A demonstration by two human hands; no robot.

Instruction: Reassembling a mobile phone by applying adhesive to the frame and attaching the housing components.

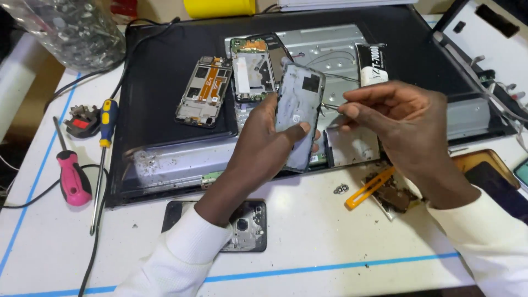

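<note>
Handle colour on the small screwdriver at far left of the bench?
Pink handle on the small screwdriver, with a dark shaft. The head view shows it clearly.

Left hand [264, 146] grips phone shell [298, 116]; right hand [410, 129] pinches thin tool [330, 106] beside it.

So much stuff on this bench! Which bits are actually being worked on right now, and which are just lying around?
In use:
- left hand holding the phone panel
- right hand pinching thin tweezers at its edge

Lying about:
- two opened phone frames
- pink-handled screwdriver
- blue-and-yellow screwdriver
- orange pry tool
- dark phone shell
- plug
</note>
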